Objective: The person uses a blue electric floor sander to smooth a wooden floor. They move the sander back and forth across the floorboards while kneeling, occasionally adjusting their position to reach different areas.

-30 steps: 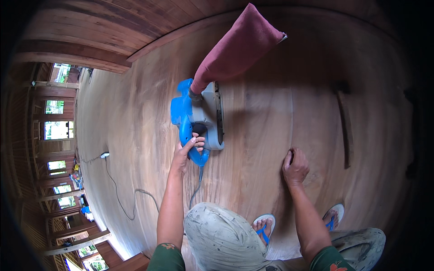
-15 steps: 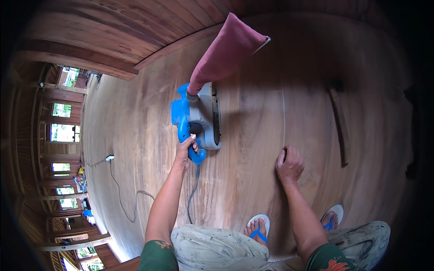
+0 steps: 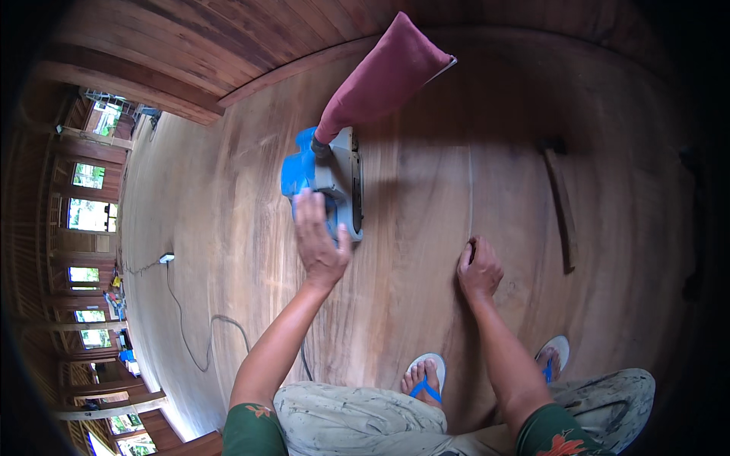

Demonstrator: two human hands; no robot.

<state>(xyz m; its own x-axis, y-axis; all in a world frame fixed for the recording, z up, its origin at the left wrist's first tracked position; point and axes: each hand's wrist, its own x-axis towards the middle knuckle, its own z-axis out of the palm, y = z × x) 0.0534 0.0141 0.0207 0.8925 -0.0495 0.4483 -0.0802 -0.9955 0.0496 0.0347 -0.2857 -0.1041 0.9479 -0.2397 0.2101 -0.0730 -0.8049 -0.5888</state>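
Observation:
A blue and grey belt sander lies on the wooden floor in front of me, a full dusty-red dust bag rising from its far end. My left hand is open just over the sander's rear handle, fingers stretched out and thumb apart, not wrapped around it. The hand hides most of the handle, and I cannot tell whether it touches. To the right, my right hand rests on the boards as a loose fist with nothing visible in it. Further right lies a hammer with a wooden handle and dark head.
A dark power cord loops over the floorboards on the left to a white socket block. A plank wall closes the far side. My sandalled feet are near the right hand. Window openings line the left.
My left hand has let go of the sander's handle and its fingers have straightened over it. The right hand stays in its fist on the floor. The whole view has shifted slightly.

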